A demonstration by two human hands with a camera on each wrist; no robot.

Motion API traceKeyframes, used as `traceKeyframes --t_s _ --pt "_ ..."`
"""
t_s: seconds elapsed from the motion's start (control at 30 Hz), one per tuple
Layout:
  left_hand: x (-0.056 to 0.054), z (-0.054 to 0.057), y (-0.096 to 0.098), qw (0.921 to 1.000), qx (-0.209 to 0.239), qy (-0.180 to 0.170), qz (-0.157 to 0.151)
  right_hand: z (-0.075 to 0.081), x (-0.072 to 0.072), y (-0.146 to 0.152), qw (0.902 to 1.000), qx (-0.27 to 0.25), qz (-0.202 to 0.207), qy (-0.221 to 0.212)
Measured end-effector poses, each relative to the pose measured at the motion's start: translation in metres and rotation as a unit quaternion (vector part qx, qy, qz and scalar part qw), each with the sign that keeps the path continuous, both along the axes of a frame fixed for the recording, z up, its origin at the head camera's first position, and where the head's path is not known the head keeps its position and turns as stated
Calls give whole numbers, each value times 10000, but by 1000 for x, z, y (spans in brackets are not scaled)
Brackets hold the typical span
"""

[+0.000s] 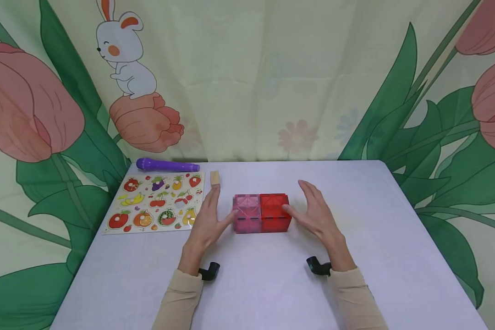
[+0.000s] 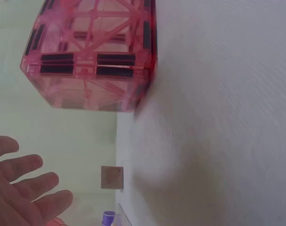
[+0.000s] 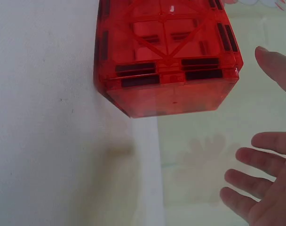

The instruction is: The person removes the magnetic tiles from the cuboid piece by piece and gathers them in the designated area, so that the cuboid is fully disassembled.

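Observation:
Two see-through magnetic tile cubes stand side by side on the white table, a pink cube (image 1: pixel 248 213) on the left and a red cube (image 1: pixel 274 212) on the right. My left hand (image 1: pixel 209 222) is beside the pink cube, fingers straight and apart, thumb tip close to its left face. On the other side my right hand (image 1: pixel 316 214) has its fingers spread, the thumb near the red cube's right face. Both wrist views show bare palms with nothing held. Black magnet strips line the edges of the pink cube (image 2: pixel 89 47) and the red cube (image 3: pixel 166 56).
A fruit-picture sheet (image 1: pixel 148 189) lies at the table's left. Behind it rests a purple toy microphone (image 1: pixel 167 165). A small wooden block (image 1: pixel 215 178) stands just beyond my left fingertips. A printed curtain (image 1: pixel 247 82) hangs behind the white table (image 1: pixel 387 256).

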State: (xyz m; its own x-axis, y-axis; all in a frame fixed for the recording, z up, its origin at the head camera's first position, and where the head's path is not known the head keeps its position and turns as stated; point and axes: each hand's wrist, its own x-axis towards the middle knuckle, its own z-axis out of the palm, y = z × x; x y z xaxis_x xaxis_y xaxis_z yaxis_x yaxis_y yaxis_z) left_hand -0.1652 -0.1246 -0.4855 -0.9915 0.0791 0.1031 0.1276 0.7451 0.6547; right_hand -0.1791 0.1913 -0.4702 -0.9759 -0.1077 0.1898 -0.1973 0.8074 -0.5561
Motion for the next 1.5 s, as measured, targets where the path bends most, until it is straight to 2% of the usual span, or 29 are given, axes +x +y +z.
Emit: traceKeyframes --t_s 0.2,0.4,0.6,0.9,1.1,1.27,1.5 --pt "-1 1 5 9998 146 -103 -94 3 -2 -8 9993 -102 58 -355" --pt "0 0 11 9990 376 -210 -148 3 -3 -13 9984 -86 171 -528" --pt "1 -5 16 9975 607 -255 -261 0 -3 -16 9974 -192 247 -642" --pt "0 -17 19 9912 1111 -626 -367 -8 -1 -18 9934 -611 465 -849" --pt "-6 -22 22 9865 1436 -559 -558 -14 -5 -18 9908 -885 633 -808" --pt "-8 -26 21 9827 1635 -601 -621 -17 -6 -17 9852 -1238 758 -913" --pt "-10 -31 21 9716 2171 -739 -589 -23 -8 -13 9697 -1840 728 -1435"
